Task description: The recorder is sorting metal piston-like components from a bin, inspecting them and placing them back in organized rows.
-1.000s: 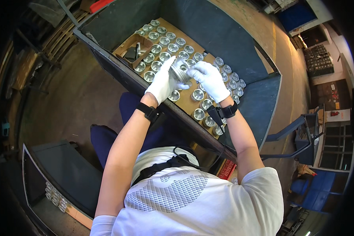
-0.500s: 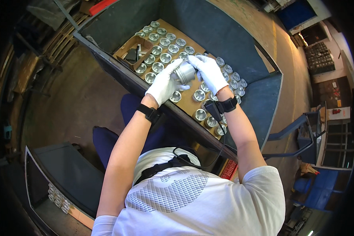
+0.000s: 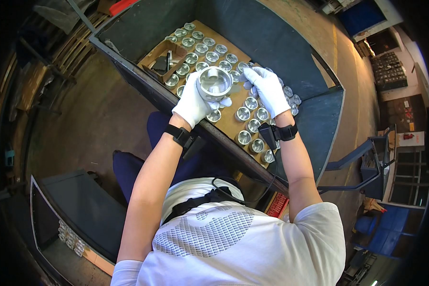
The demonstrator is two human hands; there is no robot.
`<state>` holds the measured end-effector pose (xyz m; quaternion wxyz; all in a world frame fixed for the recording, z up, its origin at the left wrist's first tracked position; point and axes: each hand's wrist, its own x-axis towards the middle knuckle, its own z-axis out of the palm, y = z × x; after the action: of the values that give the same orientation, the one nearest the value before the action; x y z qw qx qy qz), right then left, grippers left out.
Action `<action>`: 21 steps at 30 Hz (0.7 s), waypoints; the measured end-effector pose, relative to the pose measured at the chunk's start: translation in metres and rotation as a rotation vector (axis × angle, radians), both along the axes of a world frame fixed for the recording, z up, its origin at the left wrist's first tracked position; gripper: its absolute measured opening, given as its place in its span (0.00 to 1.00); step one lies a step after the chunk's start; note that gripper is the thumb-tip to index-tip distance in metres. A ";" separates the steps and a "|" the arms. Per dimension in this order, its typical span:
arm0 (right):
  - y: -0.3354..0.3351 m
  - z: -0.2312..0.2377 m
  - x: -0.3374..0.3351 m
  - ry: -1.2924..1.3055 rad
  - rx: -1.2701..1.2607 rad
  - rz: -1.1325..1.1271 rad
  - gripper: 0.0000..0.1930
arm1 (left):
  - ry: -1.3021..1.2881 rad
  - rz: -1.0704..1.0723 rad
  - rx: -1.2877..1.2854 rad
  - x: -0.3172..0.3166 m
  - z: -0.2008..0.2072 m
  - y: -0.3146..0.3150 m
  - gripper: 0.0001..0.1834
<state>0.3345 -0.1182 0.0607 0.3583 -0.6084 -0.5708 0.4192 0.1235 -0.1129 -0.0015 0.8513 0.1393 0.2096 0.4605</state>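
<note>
A silvery metal piston (image 3: 216,82) is gripped in my white-gloved left hand (image 3: 194,101), above the near edge of a dark metal bin. Its hollow underside faces up, and my fingers wrap round its side and below. Just to the right, apart from the piston, my white-gloved right hand (image 3: 267,90) hovers with thumb and fingertips drawn together. Whatever its fingers may hold is too small to make out. Under both hands, many more pistons (image 3: 243,137) stand in rows, hollow side up, on a brown cardboard sheet (image 3: 227,125) inside the bin.
A small open cardboard box (image 3: 154,66) with dark items sits at the bin's left. The bin's dark metal rim (image 3: 143,86) runs between me and the pistons. At lower left stands another dark cart (image 3: 76,200). A black cable (image 3: 275,178) hangs by my right forearm.
The piston has turned from lying sideways between both hands to showing its hollow underside, held by my left hand alone. My right hand has let go and shifted slightly right.
</note>
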 end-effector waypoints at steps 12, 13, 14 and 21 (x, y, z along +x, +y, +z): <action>0.000 -0.014 0.006 0.034 -0.018 0.004 0.19 | 0.008 -0.059 0.053 -0.004 0.017 -0.004 0.34; 0.000 -0.016 0.006 0.040 -0.015 0.002 0.19 | 0.024 -0.046 0.064 -0.004 0.017 -0.004 0.35; 0.000 -0.017 0.007 0.040 -0.014 0.003 0.19 | 0.024 -0.045 0.064 -0.004 0.017 -0.004 0.35; 0.000 -0.017 0.007 0.010 -0.010 0.025 0.22 | -0.022 -0.033 0.103 -0.005 0.020 -0.005 0.33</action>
<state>0.3419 -0.1185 0.0435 0.3527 -0.6007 -0.5744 0.4298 0.1186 -0.1177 0.0187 0.8526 0.1815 0.1740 0.4581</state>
